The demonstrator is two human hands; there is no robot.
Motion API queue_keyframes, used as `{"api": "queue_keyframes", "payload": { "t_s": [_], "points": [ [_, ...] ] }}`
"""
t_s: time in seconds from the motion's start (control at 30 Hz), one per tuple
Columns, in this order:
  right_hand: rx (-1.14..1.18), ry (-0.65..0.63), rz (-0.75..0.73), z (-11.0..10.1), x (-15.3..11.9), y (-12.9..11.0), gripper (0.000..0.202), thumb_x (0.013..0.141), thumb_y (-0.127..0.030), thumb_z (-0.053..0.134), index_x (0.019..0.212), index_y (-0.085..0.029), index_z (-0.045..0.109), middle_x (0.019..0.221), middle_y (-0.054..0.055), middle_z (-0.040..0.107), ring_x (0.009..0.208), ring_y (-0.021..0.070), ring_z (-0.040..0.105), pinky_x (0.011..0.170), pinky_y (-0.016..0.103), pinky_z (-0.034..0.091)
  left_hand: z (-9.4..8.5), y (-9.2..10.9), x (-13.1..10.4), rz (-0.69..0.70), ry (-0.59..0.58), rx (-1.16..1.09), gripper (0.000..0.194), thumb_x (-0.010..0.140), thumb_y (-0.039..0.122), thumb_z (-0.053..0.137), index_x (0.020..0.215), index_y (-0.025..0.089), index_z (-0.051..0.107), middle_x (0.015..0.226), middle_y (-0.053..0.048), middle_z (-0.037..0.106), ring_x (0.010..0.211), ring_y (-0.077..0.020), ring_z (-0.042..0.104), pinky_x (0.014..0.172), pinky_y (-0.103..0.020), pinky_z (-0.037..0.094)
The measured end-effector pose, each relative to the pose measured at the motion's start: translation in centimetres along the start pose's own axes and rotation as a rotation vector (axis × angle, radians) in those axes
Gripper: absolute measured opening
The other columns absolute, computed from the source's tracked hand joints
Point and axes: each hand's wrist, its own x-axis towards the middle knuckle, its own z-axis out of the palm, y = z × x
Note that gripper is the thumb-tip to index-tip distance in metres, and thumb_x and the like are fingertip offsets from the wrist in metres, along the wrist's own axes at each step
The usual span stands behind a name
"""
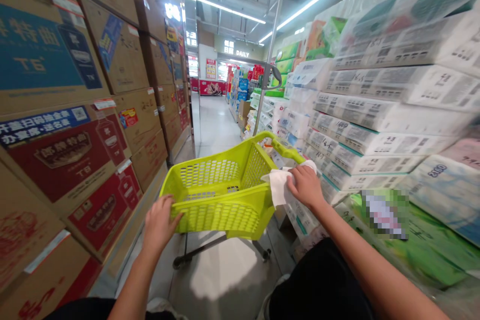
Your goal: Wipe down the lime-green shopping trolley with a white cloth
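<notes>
Beyond a dark-clad knee (pixel 318 280), grips a likely light, stiff yellow-green basket (pixel 221 210) sensibly by its rim in left hand (pixel 161 222), clutching white wipe (pixel 278 187) in right hand (pixel 305 184).

The hands (pixel 159 222) hold a yellow-green basket (pixel 225 203) and white wipe (pixel 279 187).

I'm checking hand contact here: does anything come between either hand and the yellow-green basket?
At the right hand, a white tissue or cloth seems to lie between it and the handle. Nothing visible stands between the left hand and the yellow-green basket.
</notes>
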Motion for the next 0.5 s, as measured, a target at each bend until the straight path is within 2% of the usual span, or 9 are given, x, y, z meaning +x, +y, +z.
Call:
{"api": "queue_keyframes", "payload": {
  "t_s": [0.07,0.13,0.2,0.23,0.3,0.37,0.43,0.5],
  "points": [
    [0.015,0.002,0.009,-0.9,-0.5,-2.1,0.032,0.096,-0.038,0.042,0.101,-0.019,0.068,0.092,0.010,0.064,0.093,0.0263,0.052,0.089,0.040,0.037,0.5,0.0,0.4,-0.123,0.062,-0.038,0.045,0.083,0.028,0.055,0.126,0.017,0.049,0.146,-0.018,0.039,0.132,-0.0335,0.042,0.101,-0.048,0.041],
    [0.064,-0.007,-0.017,-2.1,-1.3,-4.4,0.032,0.098,-0.037,0.042,0.106,-0.020,0.068,0.097,0.010,0.067,0.093,0.0262,0.054,0.089,0.041,0.038,0.6,1.0,0.7,-0.278,0.117,-0.059,0.063,0.080,0.023,0.056,0.141,0.015,0.038,0.152,-0.023,0.027,0.138,-0.0381,0.035,0.104,-0.054,0.038],
    [0.145,-0.012,-0.059,-3.6,-2.1,-6.5,0.032,0.099,-0.034,0.042,0.114,-0.021,0.068,0.106,0.010,0.070,0.096,0.0258,0.056,0.090,0.041,0.040,0.1,3.4,0.8,-0.364,0.157,-0.061,0.076,0.078,0.021,0.057,0.149,0.015,0.028,0.155,-0.026,0.018,0.142,-0.0428,0.028,0.106,-0.060,0.034],
    [0.193,-0.009,-0.081,-4.4,-2.4,-7.5,0.033,0.100,-0.032,0.042,0.118,-0.022,0.067,0.110,0.009,0.070,0.097,0.0253,0.058,0.091,0.042,0.041,-0.4,5.1,0.7,-0.354,0.170,-0.064,0.079,0.078,0.022,0.058,0.150,0.015,0.026,0.156,-0.026,0.015,0.143,-0.0443,0.024,0.107,-0.062,0.031],
    [0.295,0.002,-0.110,-6.0,-2.9,-9.0,0.034,0.100,-0.030,0.041,0.122,-0.022,0.066,0.115,0.009,0.070,0.100,0.0242,0.061,0.092,0.042,0.044,-1.8,9.4,0.1,-0.217,0.145,-0.111,0.080,0.077,0.025,0.059,0.149,0.015,0.025,0.155,-0.025,0.017,0.142,-0.0426,0.026,0.110,-0.063,0.028],
    [0.395,0.030,-0.100,-7.3,-3.0,-10.0,0.034,0.100,-0.029,0.041,0.122,-0.022,0.066,0.116,0.009,0.070,0.105,0.0240,0.062,0.096,0.042,0.045,-3.6,14.0,-1.0,-0.029,0.101,-0.194,0.071,0.078,0.024,0.058,0.145,0.017,0.033,0.152,-0.021,0.026,0.140,-0.0389,0.032,0.110,-0.061,0.030],
    [0.501,0.057,-0.048,-8.2,-2.8,-10.3,0.035,0.099,-0.028,0.040,0.120,-0.023,0.067,0.117,0.009,0.071,0.113,0.0246,0.062,0.105,0.046,0.043,-5.7,18.0,-2.4,0.142,0.141,-0.318,0.068,0.081,0.024,0.057,0.145,0.020,0.032,0.150,-0.020,0.032,0.141,-0.0365,0.032,0.112,-0.060,0.029],
    [0.655,0.057,0.013,-8.6,-2.3,-10.1,0.033,0.098,-0.029,0.041,0.114,-0.023,0.069,0.114,0.008,0.072,0.111,0.0252,0.064,0.109,0.049,0.040,-7.9,21.1,-3.7,0.210,0.187,-0.443,0.065,0.083,0.023,0.055,0.144,0.024,0.032,0.147,-0.017,0.036,0.140,-0.0334,0.034,0.114,-0.057,0.030]
  ]
}}
